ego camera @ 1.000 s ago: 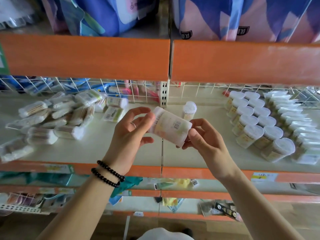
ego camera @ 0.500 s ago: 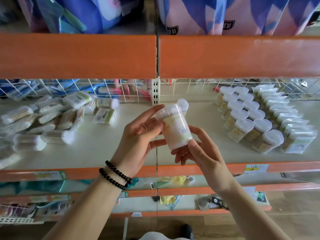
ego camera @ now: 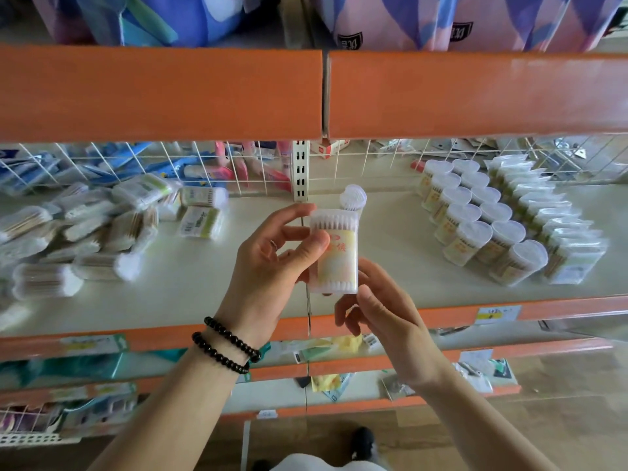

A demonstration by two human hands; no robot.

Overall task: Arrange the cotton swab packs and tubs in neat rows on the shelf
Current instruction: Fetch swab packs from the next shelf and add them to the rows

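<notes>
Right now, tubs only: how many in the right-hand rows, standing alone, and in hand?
Tubs in the right rows: 11
Lone tub standing at the back: 1
Held tub, in left hand and right hand: 1
Total: 13

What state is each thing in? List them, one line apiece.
Held tub: upright, lid on, off the shelf, gripped by both hands.
Left hand: fingers curled round the held tub's side.
Right hand: fingers under the held tub's base.
Lone tub: standing alone mid-shelf behind the held tub.
Tub rows: upright, lids on, two neat rows.
Bagged packs: lined up beside the tub rows.
Loose packs: lying in a jumbled heap.
</notes>
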